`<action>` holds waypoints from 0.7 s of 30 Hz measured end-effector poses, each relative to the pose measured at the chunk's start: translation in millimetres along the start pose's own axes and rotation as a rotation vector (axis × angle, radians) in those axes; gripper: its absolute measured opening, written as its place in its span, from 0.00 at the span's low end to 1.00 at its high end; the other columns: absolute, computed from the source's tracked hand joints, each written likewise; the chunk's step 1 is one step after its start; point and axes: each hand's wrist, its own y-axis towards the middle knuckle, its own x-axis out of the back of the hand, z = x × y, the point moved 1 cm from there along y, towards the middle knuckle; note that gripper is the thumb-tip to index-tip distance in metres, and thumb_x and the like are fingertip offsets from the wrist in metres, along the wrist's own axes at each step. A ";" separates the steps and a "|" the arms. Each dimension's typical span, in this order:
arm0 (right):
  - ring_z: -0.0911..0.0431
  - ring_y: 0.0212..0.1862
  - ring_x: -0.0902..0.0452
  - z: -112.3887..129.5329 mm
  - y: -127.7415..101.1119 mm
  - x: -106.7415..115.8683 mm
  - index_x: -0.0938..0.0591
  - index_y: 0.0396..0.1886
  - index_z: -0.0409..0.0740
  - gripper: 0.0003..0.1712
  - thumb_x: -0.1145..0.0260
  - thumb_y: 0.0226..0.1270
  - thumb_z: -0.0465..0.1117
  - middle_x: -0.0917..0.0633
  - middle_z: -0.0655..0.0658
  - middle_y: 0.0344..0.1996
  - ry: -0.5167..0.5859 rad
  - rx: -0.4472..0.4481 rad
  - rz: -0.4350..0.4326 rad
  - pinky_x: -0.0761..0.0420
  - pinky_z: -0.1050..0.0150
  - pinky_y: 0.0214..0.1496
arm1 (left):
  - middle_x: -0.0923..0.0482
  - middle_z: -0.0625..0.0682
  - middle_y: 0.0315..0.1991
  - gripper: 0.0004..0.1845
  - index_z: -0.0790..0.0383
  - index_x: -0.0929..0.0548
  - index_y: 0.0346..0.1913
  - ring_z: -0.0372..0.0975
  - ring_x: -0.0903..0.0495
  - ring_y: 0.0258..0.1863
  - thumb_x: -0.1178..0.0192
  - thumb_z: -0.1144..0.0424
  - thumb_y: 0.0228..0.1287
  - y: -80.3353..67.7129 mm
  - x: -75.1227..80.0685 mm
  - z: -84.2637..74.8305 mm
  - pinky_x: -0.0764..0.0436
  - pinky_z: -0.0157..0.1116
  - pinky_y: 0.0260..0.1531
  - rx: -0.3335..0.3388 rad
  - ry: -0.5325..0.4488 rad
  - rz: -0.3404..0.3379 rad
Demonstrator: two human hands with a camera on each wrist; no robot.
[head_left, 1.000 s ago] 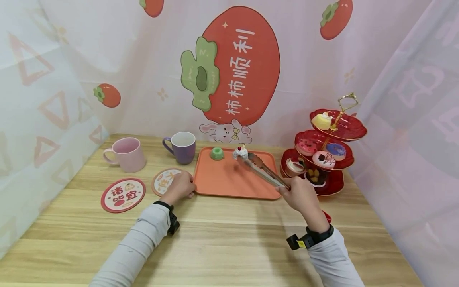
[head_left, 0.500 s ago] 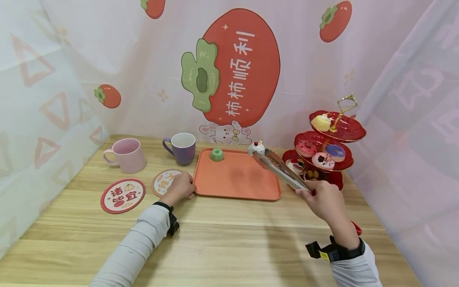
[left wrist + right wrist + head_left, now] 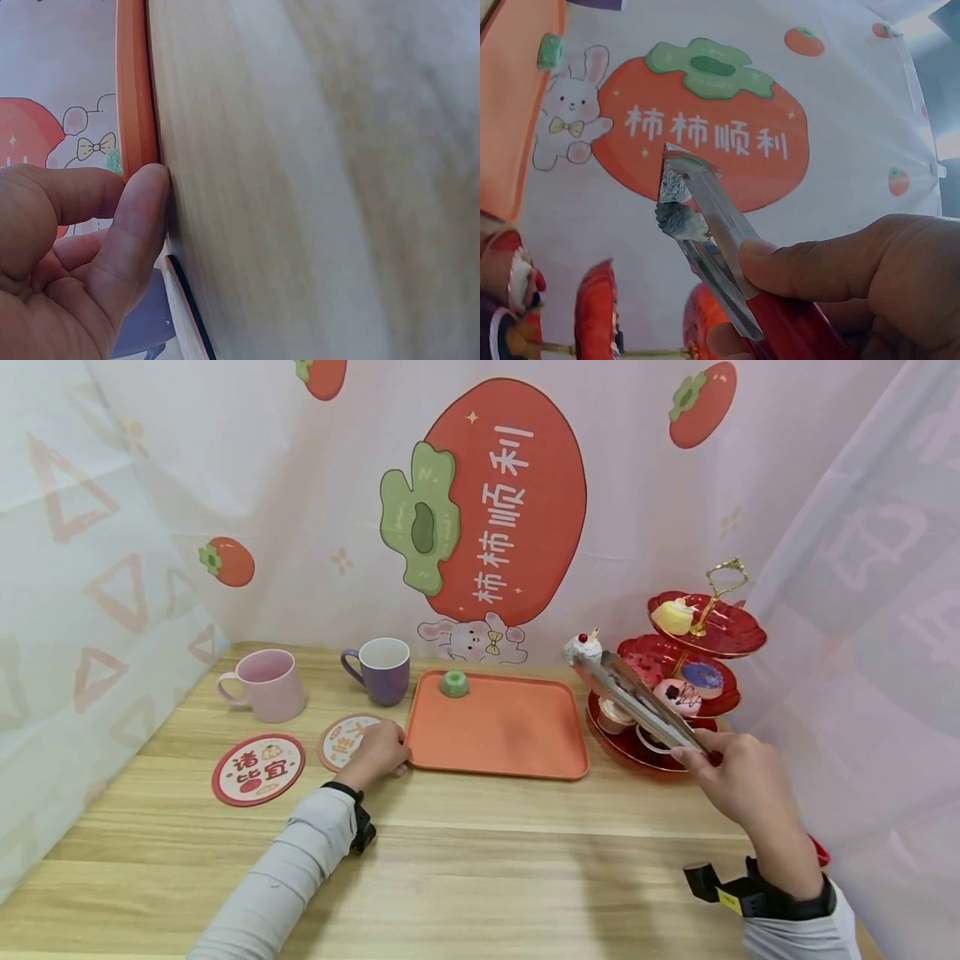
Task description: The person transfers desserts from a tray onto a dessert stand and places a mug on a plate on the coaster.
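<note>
My right hand [image 3: 750,781] grips a pair of metal tongs [image 3: 645,706]; red handles show in the right wrist view. Between the tong tips is a small white cake [image 3: 585,649] with a cherry on top, raised right of the tray, in front of the tiered stand. Its silvery wrapper [image 3: 676,184] shows in the right wrist view. My left hand [image 3: 377,750] pinches the near left corner of the orange tray [image 3: 495,735] between thumb and finger. Towards the tray's back left sits a green ring-shaped sweet [image 3: 453,683].
On the right, a red three-tier stand [image 3: 738,631] bears several toy cakes and doughnuts. A pink mug [image 3: 273,689] and a purple mug [image 3: 387,677] stand at the back left. Before them lie two round coasters [image 3: 258,768], one partly under my left hand. A printed cloth hangs behind.
The tongs have lifted the white cake off the tray's back and carried it right towards the stand. My right hand has moved right with them. The left hand stays at the tray corner.
</note>
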 end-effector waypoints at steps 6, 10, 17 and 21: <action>0.55 0.16 0.37 -7.4 -2.0 17.4 0.19 0.40 0.24 0.19 0.30 0.55 0.38 0.20 0.39 0.20 -0.034 0.006 -0.035 0.40 0.63 0.13 | 0.26 0.53 0.12 0.15 0.61 0.31 0.14 0.39 0.23 0.11 0.45 0.74 0.55 -1.1 0.9 -1.8 0.26 0.31 0.14 0.001 -0.006 0.001; 0.55 0.16 0.39 -10.8 -4.1 26.8 0.18 0.39 0.25 0.20 0.30 0.54 0.39 0.23 0.45 0.14 -0.069 0.005 -0.053 0.42 0.62 0.14 | 0.26 0.53 0.12 0.15 0.61 0.31 0.14 0.38 0.23 0.11 0.45 0.74 0.54 -0.6 0.8 -1.4 0.26 0.30 0.14 -0.003 0.003 0.004; 0.54 0.15 0.39 -16.8 -6.1 41.3 0.18 0.37 0.26 0.19 0.29 0.53 0.40 0.29 0.51 0.10 -0.133 0.005 -0.095 0.42 0.61 0.15 | 0.26 0.53 0.12 0.15 0.60 0.33 0.14 0.38 0.23 0.11 0.45 0.74 0.55 -0.8 0.5 -1.1 0.26 0.30 0.14 -0.009 0.006 0.004; 0.52 0.16 0.37 -20.6 -6.8 49.5 0.18 0.36 0.27 0.20 0.30 0.54 0.42 0.27 0.49 0.10 -0.170 -0.001 -0.116 0.41 0.60 0.15 | 0.25 0.53 0.12 0.14 0.61 0.30 0.15 0.38 0.23 0.11 0.45 0.74 0.55 -1.4 1.7 -1.9 0.26 0.30 0.14 -0.028 0.014 0.001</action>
